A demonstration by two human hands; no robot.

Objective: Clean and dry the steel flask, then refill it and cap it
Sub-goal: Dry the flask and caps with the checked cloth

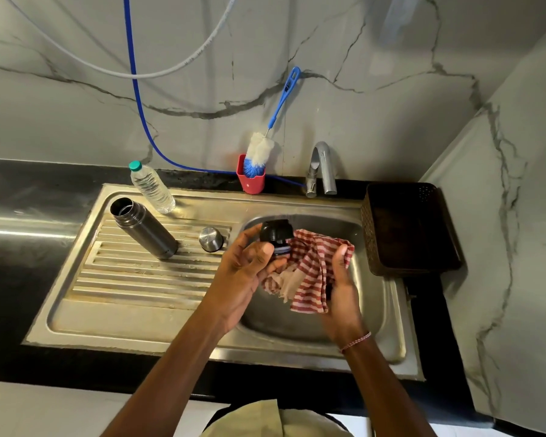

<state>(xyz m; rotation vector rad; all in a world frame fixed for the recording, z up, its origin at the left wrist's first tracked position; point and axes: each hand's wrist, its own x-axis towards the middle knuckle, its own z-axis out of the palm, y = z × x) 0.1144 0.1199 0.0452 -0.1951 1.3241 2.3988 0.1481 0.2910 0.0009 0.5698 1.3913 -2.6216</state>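
Drying the flask's stopper over the sink.
Left hand fingers curl round stopper; right hand grips checked cloth against it. Steel flask stands open on drainboard, steel cap beside. Best: work cloth into threads and seal, rotating stopper.

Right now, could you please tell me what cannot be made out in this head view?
Head view only:
Steel flask: the inside is dark, so wet or dry is unclear.
Black stopper: lower part hidden by the left hand and checked cloth.
Right hand: fingers hidden behind the checked cloth.
Sink: drain covered by both hands and the cloth.
Water bottle: fill level too faint to read.
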